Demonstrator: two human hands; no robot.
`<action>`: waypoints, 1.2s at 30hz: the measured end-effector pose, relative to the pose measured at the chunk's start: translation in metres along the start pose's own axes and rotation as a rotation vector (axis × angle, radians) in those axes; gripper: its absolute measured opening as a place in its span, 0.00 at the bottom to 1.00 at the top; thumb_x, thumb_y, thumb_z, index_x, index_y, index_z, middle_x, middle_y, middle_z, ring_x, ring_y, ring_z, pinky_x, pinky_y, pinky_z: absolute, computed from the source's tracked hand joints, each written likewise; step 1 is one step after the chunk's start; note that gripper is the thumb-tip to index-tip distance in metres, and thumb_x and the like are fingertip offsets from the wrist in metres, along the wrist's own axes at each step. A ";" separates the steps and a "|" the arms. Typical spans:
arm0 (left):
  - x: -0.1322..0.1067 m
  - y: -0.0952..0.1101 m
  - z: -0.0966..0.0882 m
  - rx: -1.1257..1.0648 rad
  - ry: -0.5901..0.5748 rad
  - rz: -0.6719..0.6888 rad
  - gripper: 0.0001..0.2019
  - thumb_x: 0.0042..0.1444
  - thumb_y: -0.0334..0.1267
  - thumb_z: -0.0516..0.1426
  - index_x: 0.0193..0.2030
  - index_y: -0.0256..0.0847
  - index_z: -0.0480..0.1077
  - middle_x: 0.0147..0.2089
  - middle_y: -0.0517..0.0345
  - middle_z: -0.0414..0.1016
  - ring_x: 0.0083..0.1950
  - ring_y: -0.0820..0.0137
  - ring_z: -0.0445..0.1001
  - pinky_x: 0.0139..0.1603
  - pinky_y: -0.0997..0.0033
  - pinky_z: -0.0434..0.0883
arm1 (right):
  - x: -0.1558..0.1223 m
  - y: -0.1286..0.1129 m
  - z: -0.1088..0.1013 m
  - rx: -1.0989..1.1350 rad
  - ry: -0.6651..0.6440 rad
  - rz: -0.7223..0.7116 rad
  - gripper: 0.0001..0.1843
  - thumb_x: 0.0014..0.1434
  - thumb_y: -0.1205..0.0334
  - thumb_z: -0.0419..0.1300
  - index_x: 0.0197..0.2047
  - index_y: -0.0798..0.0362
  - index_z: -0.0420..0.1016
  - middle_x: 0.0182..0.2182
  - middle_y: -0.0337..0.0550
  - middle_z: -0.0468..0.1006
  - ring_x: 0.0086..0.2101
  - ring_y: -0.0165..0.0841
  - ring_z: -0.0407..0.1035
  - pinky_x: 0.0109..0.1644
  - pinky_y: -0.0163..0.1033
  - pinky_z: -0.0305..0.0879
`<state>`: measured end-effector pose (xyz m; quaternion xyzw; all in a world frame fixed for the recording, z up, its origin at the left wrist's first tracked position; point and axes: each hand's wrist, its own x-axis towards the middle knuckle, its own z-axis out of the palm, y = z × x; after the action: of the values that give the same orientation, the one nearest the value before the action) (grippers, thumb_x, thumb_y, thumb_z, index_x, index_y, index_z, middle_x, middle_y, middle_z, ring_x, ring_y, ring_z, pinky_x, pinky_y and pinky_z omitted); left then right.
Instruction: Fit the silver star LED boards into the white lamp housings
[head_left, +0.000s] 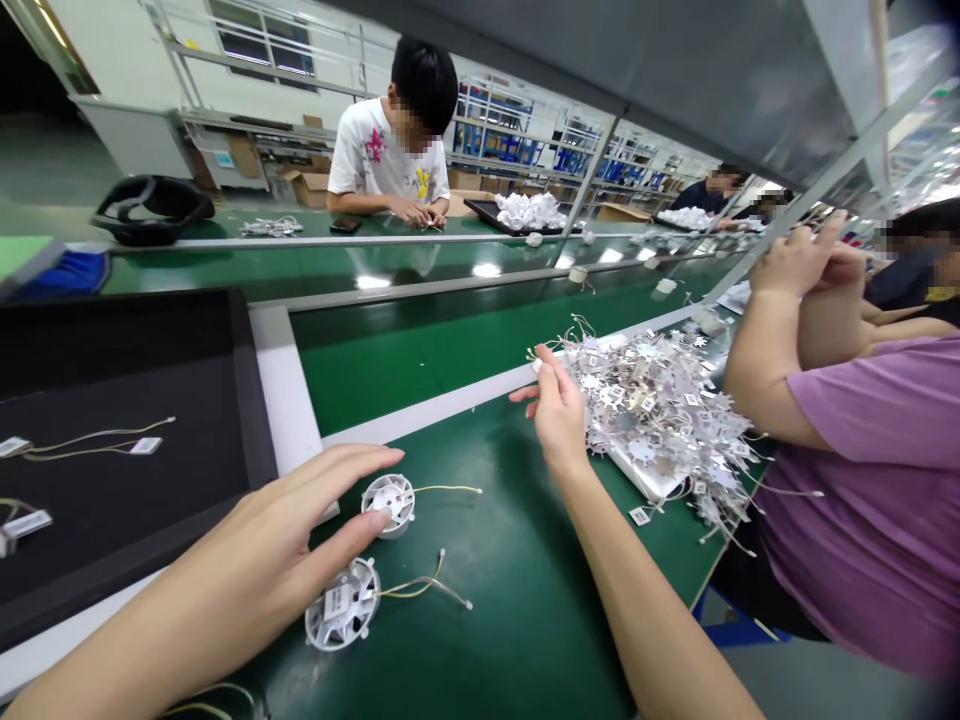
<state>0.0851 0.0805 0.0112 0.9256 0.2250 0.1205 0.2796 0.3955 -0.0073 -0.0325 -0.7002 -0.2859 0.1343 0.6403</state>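
My left hand has its thumb and fingers spread around a small round white fan. The thumb tip overlaps the fan's near side, and a thin yellowish wire runs from the fan to the right. Below that hand lies a second white fan, a label on its hub and two-coloured wires trailing right. At the left edge of a heap of silvery-white star-shaped parts with wires, my right hand has its fingers bent. A small white piece shows at its fingertips; its kind is too small to tell.
A black tray at left holds several wired, labelled parts. A white rail borders the green table. Across the line, a person handles small parts. Close at right sits another person in a purple top, arms raised.
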 end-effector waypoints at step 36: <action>-0.001 0.023 0.019 0.084 0.207 0.439 0.34 0.70 0.22 0.49 0.78 0.51 0.47 0.76 0.57 0.64 0.76 0.66 0.63 0.76 0.64 0.62 | -0.097 -0.054 0.034 0.360 -1.008 0.063 0.20 0.64 0.41 0.66 0.42 0.51 0.81 0.34 0.40 0.82 0.38 0.34 0.76 0.47 0.42 0.75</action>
<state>0.0983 0.0541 0.0089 0.9458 0.0509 0.2630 0.1837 0.2866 -0.0344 -0.0018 -0.4363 -0.5095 0.5198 0.5290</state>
